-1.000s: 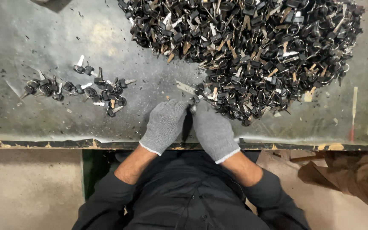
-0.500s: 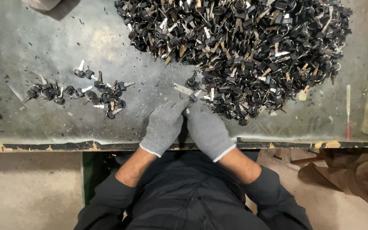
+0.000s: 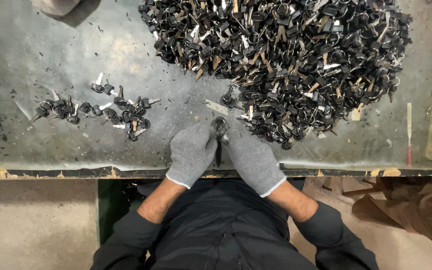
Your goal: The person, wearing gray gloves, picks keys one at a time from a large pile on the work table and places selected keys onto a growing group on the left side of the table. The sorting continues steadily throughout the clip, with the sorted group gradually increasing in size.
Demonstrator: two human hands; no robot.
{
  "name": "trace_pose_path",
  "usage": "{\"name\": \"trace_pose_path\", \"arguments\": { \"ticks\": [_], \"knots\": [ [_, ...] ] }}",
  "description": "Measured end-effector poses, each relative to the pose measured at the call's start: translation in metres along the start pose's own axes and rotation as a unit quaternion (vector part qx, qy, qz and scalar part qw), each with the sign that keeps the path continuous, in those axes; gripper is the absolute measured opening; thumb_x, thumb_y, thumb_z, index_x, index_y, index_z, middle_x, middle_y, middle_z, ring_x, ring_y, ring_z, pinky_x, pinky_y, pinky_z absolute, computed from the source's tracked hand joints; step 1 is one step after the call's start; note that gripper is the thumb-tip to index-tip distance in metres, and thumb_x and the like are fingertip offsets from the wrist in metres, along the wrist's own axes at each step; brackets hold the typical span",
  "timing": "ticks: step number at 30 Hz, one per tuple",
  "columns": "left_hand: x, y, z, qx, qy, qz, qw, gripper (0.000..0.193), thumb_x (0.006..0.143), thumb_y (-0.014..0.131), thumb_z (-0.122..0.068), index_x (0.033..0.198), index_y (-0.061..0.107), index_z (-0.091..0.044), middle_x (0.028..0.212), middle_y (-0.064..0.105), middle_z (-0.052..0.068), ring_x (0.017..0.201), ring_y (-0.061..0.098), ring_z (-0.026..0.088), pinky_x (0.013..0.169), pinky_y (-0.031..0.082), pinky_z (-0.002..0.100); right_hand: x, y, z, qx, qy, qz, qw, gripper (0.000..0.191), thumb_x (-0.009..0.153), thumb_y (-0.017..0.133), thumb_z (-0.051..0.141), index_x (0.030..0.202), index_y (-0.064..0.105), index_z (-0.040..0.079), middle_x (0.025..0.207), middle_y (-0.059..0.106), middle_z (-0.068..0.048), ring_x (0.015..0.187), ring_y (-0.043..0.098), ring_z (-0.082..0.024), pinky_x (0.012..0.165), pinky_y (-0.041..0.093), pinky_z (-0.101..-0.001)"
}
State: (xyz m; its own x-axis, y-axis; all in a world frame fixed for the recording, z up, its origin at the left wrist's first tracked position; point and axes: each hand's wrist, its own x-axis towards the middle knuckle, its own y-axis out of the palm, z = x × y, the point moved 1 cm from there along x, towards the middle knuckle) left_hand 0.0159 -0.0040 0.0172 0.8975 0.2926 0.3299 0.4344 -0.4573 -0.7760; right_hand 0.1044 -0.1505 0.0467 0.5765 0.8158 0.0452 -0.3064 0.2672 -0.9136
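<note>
The left hand [image 3: 192, 154] and the right hand [image 3: 252, 159], both in grey knitted gloves, meet at the near edge of the worn grey metal table [image 3: 51, 60], just in front of the person's body. Between them they hold a small black-headed key on a metal ring [image 3: 219, 131]. The key sits at the place where the fingertips of both hands come together, so it is pinched from the left side and from the right side at once. The ring and the black head show above the fingers, and a thin dark part hangs down in the gap between the two palms. Both hands are closed around this piece; how many fingers of each hand touch it I cannot tell, because the gloves cover each other there.

Just beyond the right hand lies the big heap of black-headed keys with silver and brass blades [image 3: 286, 55], which fills the far right part of the table. Its nearest edge is close to the held key, but apart from it. To the left of the hands, well apart, lies a small scattered row of similar black keys [image 3: 96, 110].
</note>
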Motion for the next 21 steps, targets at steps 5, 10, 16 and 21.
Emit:
{"name": "trace_pose_path", "arguments": {
  "ticks": [5,10,16,21],
  "knots": [
    [-0.003,-0.001,-0.001,-0.010,0.002,0.008,1.000,0.010,0.080,0.072,-0.011,0.087,0.066,-0.009,0.079,0.062,0.011,0.071,0.062,0.034,0.063,0.047,0.047,0.008,-0.003,-0.003,0.026,0.064,0.140,0.988,0.040,0.098,0.058,0.023,0.127,0.051,-0.003,0.103,0.071,-0.024,0.075,0.073,-0.036,0.062,0.060,-0.0451],
    [-0.003,-0.001,-0.002,-0.001,0.021,-0.006,1.000,0.007,0.085,0.074,-0.012,0.089,0.068,-0.009,0.078,0.062,0.010,0.070,0.063,0.033,0.062,0.047,0.047,0.012,-0.002,-0.003,0.020,0.118,0.106,0.987,0.034,0.100,0.058,0.028,0.117,0.054,-0.001,0.074,0.072,-0.018,0.065,0.073,-0.036,0.054,0.059,-0.0462],
    [0.000,-0.014,0.002,-0.025,-0.006,-0.002,1.000,0.005,0.083,0.074,-0.015,0.085,0.070,-0.012,0.081,0.067,0.006,0.073,0.068,0.030,0.064,0.052,0.043,0.012,0.003,-0.010,-0.016,0.065,0.135,0.989,0.029,0.103,0.056,0.027,0.114,0.056,0.001,0.080,0.072,-0.018,0.063,0.073,-0.033,0.049,0.058,-0.0444],
    [0.016,-0.050,-0.010,0.023,-0.031,-0.098,0.994,0.008,0.092,0.073,-0.014,0.098,0.072,-0.010,0.093,0.071,0.007,0.088,0.070,0.028,0.082,0.054,0.044,0.001,0.005,-0.011,0.009,0.058,0.048,0.997,0.051,0.095,0.061,0.028,0.136,0.051,0.000,0.075,0.072,-0.018,0.059,0.072,-0.036,0.049,0.058,-0.0476]
  ]
}}
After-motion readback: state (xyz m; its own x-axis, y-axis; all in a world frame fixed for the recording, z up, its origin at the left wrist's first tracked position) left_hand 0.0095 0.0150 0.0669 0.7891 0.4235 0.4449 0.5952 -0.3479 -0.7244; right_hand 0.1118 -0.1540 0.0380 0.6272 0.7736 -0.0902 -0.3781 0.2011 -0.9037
